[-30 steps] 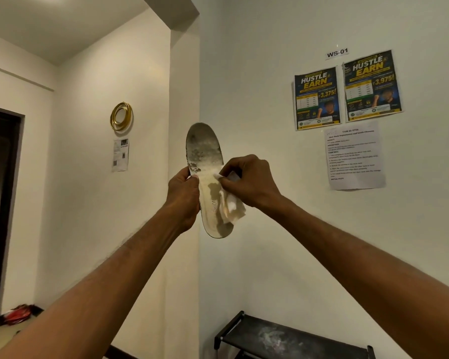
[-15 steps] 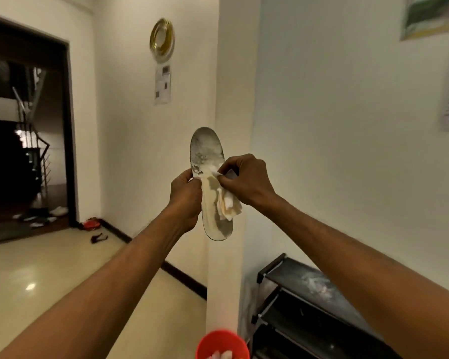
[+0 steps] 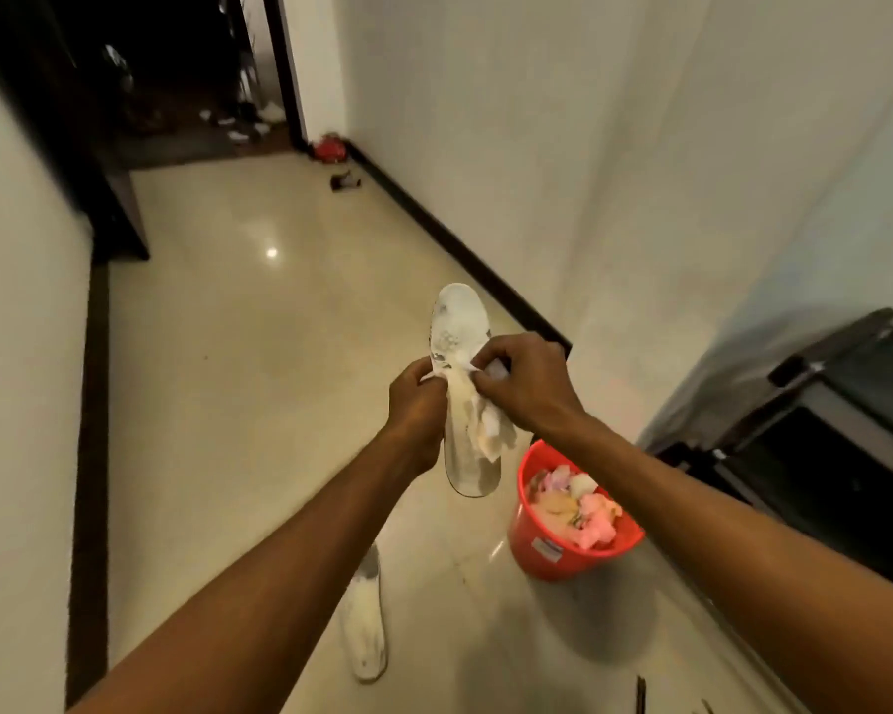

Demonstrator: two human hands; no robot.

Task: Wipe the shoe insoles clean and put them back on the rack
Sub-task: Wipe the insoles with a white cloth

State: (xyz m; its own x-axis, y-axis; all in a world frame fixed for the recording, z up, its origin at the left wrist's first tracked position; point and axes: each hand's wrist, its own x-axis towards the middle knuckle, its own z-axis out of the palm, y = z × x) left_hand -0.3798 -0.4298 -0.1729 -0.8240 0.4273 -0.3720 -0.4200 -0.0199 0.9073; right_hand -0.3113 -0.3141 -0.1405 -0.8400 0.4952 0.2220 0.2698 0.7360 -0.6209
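Between both hands: white insole point(image 3: 457, 332), grey-smudged, stained tissue point(image 3: 491, 430) against it.

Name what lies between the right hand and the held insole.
A crumpled white wipe, pinched by the right hand against the insole; the head view shows it.

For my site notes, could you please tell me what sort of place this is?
Probably a home hallway or entryway: a glossy floor with dark skirting, a black shoe rack against the wall, and an open doorway to a darker room.
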